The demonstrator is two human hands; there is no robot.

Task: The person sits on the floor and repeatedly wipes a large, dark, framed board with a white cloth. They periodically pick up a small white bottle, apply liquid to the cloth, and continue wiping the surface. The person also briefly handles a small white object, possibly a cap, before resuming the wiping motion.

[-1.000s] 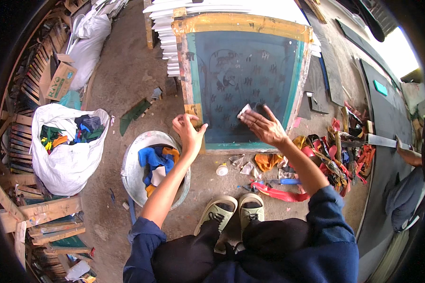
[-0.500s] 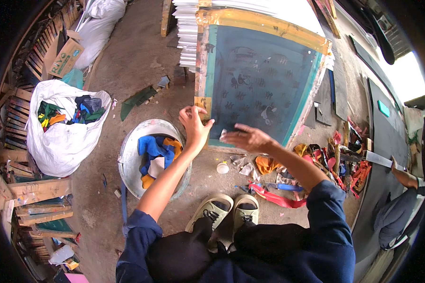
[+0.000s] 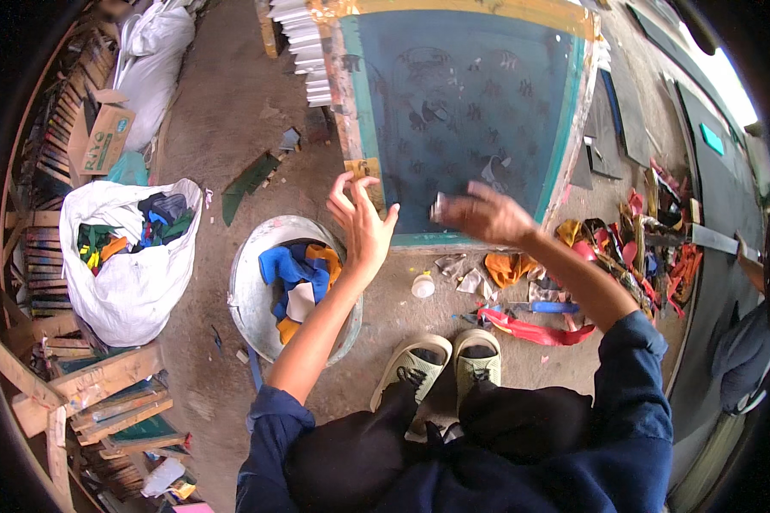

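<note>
A screen-printing frame (image 3: 583, 128), wooden-edged with dark mesh bordered in green, stands in front of me with faint printed figures on it. My left hand (image 3: 364, 224) is at its lower left corner, fingers bent and spread, holding nothing visible. Over the lower part of the mesh is my right hand (image 3: 492, 215), smeared by motion. A small whitish piece (image 3: 437, 207) shows at its fingertips; its kind is too blurred to make out. Whether that piece touches the mesh I cannot tell.
A bucket (image 3: 246, 312) of coloured rags stands below my left forearm. At left is a white sack (image 3: 111, 291) of cloth scraps beside wooden frames. A small cup (image 3: 423, 285), a red strip (image 3: 535, 332) and scraps lie on the floor. Another person's arm (image 3: 749, 272) is far right.
My right hand has moved right and up across the mesh with the whitish piece. My left hand stays by the frame's corner, its fingers more spread. The view has shifted.
</note>
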